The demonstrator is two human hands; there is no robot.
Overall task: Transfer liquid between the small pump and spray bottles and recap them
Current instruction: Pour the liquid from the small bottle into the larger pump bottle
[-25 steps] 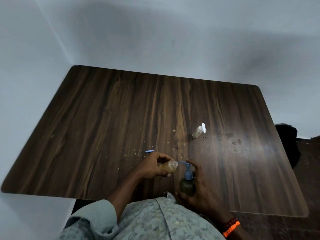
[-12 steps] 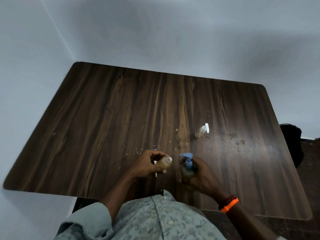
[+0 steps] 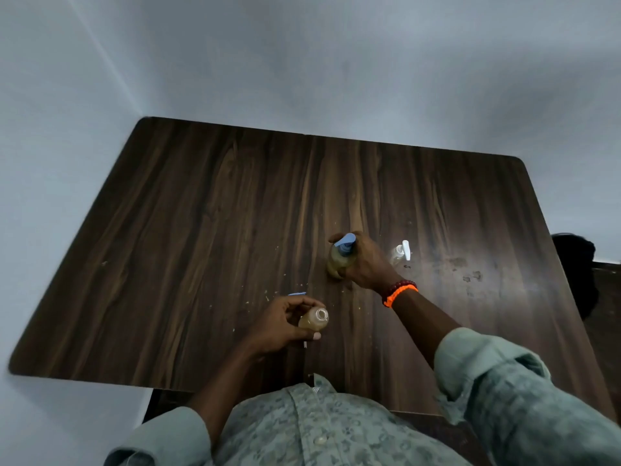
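Now right hand point(image 3: 364, 264) grips pump bottle point(image 3: 340, 262) (left hand point(image 3: 280, 322): uncapped bottle point(image 3: 314, 319)).

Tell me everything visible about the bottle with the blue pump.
The pump bottle is small and clear, apparently plastic, holding yellowish-brown liquid. Its blue pump head is on, spout pointing left. It stands on the table, roughly upright, gripped by the right hand, left of a small clear bottle.
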